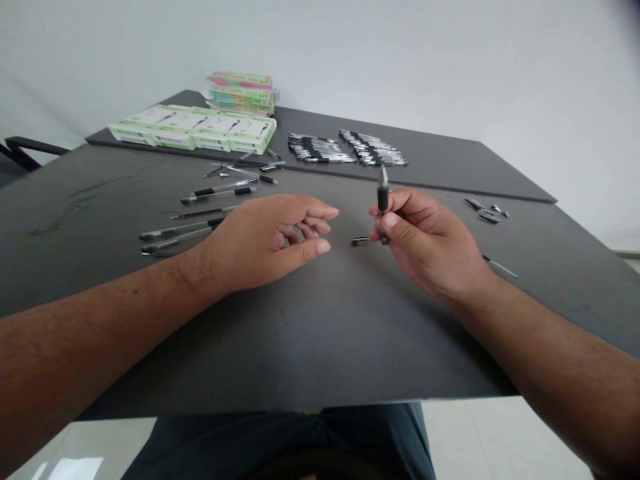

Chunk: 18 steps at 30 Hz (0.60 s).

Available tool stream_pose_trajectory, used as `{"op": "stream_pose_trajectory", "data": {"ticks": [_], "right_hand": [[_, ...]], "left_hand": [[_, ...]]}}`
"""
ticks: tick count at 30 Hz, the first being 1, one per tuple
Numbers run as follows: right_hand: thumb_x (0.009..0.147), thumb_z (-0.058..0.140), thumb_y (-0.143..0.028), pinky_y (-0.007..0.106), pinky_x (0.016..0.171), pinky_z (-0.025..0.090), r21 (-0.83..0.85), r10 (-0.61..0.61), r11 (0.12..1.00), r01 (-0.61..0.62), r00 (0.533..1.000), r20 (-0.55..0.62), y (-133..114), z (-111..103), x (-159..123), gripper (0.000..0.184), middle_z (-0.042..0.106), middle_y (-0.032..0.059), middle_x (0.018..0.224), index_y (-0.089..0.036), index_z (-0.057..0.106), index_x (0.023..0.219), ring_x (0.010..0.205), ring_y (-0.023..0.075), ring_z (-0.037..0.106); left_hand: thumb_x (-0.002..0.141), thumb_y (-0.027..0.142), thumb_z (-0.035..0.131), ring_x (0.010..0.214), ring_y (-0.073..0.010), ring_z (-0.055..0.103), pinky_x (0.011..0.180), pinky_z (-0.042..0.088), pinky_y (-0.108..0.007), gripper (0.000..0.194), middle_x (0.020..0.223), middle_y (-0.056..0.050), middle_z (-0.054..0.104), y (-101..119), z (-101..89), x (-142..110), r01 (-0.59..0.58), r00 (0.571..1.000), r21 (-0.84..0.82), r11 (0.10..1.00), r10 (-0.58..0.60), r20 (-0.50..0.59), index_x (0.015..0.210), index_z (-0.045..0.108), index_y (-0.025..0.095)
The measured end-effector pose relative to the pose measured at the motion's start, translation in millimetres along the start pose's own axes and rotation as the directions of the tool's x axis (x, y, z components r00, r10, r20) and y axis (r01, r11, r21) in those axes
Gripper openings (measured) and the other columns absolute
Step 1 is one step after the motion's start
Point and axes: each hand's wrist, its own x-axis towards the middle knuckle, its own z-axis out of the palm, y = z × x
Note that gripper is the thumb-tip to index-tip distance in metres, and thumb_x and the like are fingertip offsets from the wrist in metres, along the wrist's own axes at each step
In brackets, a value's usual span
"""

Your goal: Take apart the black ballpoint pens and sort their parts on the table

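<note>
My right hand (425, 240) is closed round a pen (383, 193) with a black grip, held upright with its tip pointing up. A small black pen part (361, 241) lies on the dark table (300, 333) just left of that hand's thumb. My left hand (270, 237) hovers over the table a short way to the left, fingers loosely curled and apart, holding nothing. Several loose pens (200, 213) lie just beyond and left of the left hand.
Two rows of assembled pens (345, 148) lie at the back centre. White-green boxes (195, 128) and a stack of colourful boxes (244, 92) sit at the back left. Small pen parts (485, 212) and a thin refill (500, 267) lie to the right.
</note>
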Motion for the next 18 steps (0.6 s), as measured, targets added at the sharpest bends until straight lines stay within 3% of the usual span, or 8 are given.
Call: {"op": "stream_pose_trajectory", "data": {"ticks": [3,8,12,15,18], "right_hand": [[0.105,0.075,-0.072,0.036,0.078,0.055,-0.011,-0.028,1.000,0.027,0.996,-0.084,-2,-2,3,0.043,0.070,0.0021,0.106,-0.031,0.063,0.112,0.081,0.0196,0.060],[0.105,0.077,-0.075,0.035,0.075,0.055,0.027,-0.040,0.999,0.037,0.992,0.120,-11,12,-6,0.049,0.065,-0.0018,0.087,-0.029,0.063,0.114,0.077,0.0191,0.063],[0.107,0.082,-0.061,0.034,0.078,0.057,0.004,-0.033,0.999,0.033,0.970,0.241,-11,24,-16,0.038,0.074,0.0016,0.095,-0.026,0.069,0.116,0.085,0.0195,0.070],[0.107,0.082,-0.048,0.033,0.078,0.057,-0.058,-0.029,0.997,0.046,0.963,0.269,-7,14,-12,0.029,0.077,0.0021,0.099,-0.025,0.072,0.122,0.086,0.0192,0.071],[0.105,0.079,-0.037,0.035,0.080,0.057,-0.314,-0.048,0.943,0.112,0.977,0.206,0,-7,1,0.021,0.079,0.0032,0.098,-0.023,0.077,0.121,0.086,0.0205,0.072]], "left_hand": [[0.102,0.038,0.072,0.097,-0.0213,0.085,0.081,0.067,-0.030,0.044,0.125,-0.009,0.090,2,-0.3,1,-0.029,0.999,0.056,0.998,0.027,0.030,0.142,0.080,0.024],[0.103,0.041,0.068,0.100,-0.0226,0.085,0.083,0.063,-0.030,0.043,0.128,-0.008,0.090,8,2.6,2,-0.044,0.992,0.055,0.998,0.038,0.118,0.141,0.081,0.025],[0.104,0.043,0.068,0.088,-0.0195,0.082,0.078,0.055,-0.028,0.026,0.100,-0.001,0.089,13,5.1,2,-0.037,0.982,0.066,0.997,0.024,0.187,0.115,0.084,0.026],[0.104,0.040,0.065,0.079,-0.0173,0.078,0.071,0.048,-0.028,0.022,0.088,0.001,0.086,14,2.3,2,-0.021,0.985,0.104,0.994,0.003,0.174,0.102,0.081,0.026],[0.102,0.041,0.067,0.074,-0.0170,0.075,0.068,0.046,-0.029,0.021,0.083,0.002,0.083,11,-2.9,4,0.007,0.995,0.131,0.991,-0.020,0.094,0.100,0.080,0.025]]}}
